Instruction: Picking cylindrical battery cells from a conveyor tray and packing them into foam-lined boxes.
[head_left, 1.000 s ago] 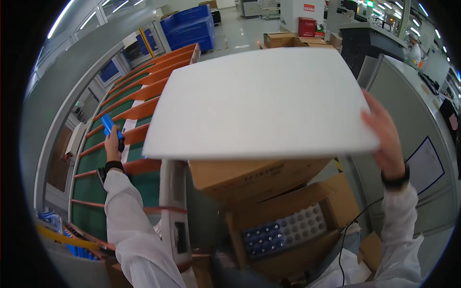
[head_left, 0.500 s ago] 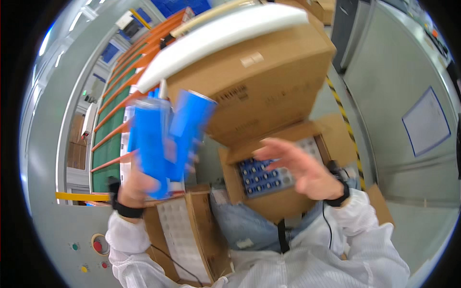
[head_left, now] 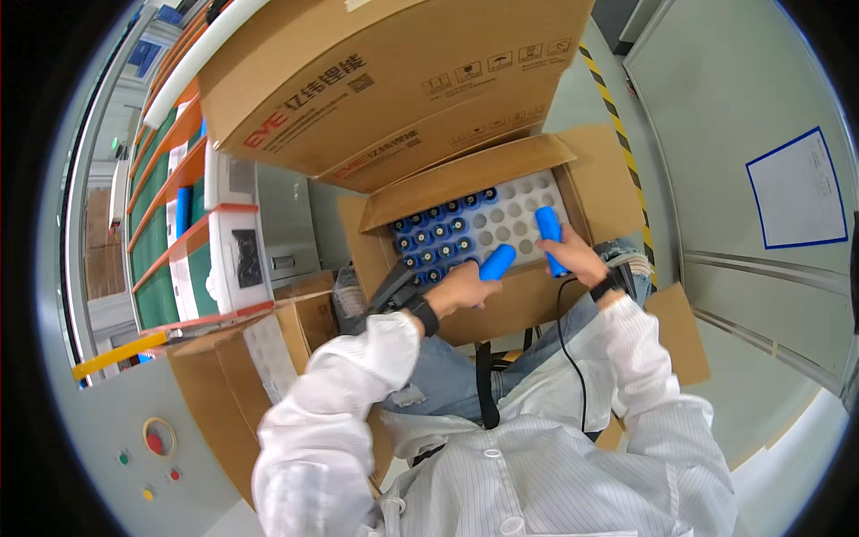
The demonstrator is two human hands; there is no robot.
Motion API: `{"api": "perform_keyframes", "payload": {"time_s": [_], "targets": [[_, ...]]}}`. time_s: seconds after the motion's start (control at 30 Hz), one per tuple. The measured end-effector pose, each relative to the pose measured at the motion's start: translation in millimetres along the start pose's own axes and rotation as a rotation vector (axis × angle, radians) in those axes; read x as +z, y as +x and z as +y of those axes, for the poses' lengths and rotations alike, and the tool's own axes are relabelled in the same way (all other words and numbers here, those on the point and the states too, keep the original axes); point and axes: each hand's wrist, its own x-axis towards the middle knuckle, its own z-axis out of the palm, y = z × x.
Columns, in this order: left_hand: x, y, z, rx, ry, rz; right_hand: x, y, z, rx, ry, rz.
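Observation:
My left hand [head_left: 463, 288] is closed around a blue cylindrical battery cell [head_left: 497, 261], which tilts up to the right over the near side of an open cardboard box [head_left: 501, 309]. A second blue cell [head_left: 548, 225] is gripped in my right hand [head_left: 580, 258], its upper part pointing away from me. Inside the box lies a white foam tray [head_left: 523, 237] with rows of round holes. Several blue cells [head_left: 438, 231] stand upright in its left part, dark ends up. The holes around the held cells are vacant. My left hand hides the tray's near middle edge.
A large cardboard carton [head_left: 403, 89] rises just beyond the box. To the left are an orange-railed rack with a green surface [head_left: 157, 268] and another carton [head_left: 215, 367]. A panel with push buttons [head_left: 154, 443] is at lower left. A grey metal wall [head_left: 734, 161] stands on the right.
My left hand has moved from the rack side to over the box. The blue cells it held together are now split, one in each hand. My right hand has closed on its cell.

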Motion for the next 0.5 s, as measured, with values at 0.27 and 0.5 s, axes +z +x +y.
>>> {"api": "perform_keyframes", "payload": {"time_s": [0.27, 0.5], "targets": [[21, 115, -14, 0.019, 0.235, 0.616, 34, 118, 34, -0.134, -0.82, 0.088], [3, 135, -19, 0.25, 0.406, 0.859, 63, 130, 24, -0.439, -1.003, 0.411]]}}
